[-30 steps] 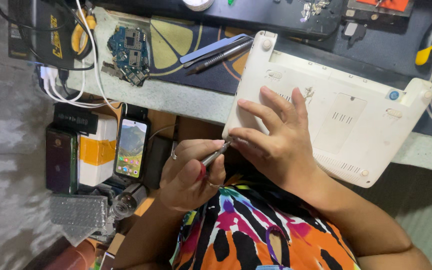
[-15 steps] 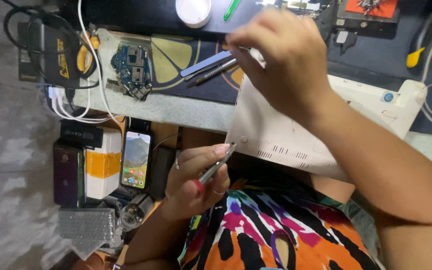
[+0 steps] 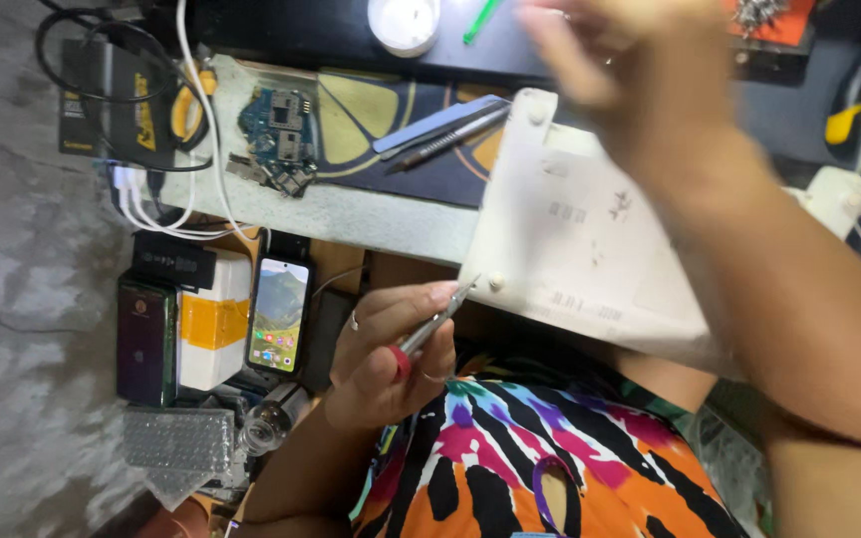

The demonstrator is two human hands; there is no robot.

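My left hand point(image 3: 381, 359) is shut on a small screwdriver point(image 3: 432, 327) with a red grip. Its metal tip points at a screw hole on the near corner of a white laptop underside point(image 3: 570, 249). The laptop lies bottom up across the table edge, its near corner overhanging my lap. My right hand point(image 3: 640, 80) is raised over the laptop's far edge and blurred by motion. I cannot tell whether it holds anything. My right forearm crosses over the laptop's right half and hides it.
A blue circuit board point(image 3: 276, 139), dark tweezers point(image 3: 445, 130) and a white round tub point(image 3: 403, 22) lie on the table. A lit phone point(image 3: 276, 314), a taped white box point(image 3: 213, 324) and a dark phone point(image 3: 144, 344) sit on a lower shelf at left. White cables point(image 3: 151, 199) hang there.
My right hand left the laptop's underside, reached to its far edge and is now raised and blurred. The laptop has shifted and turned. My left hand keeps the screwdriver near the corner.
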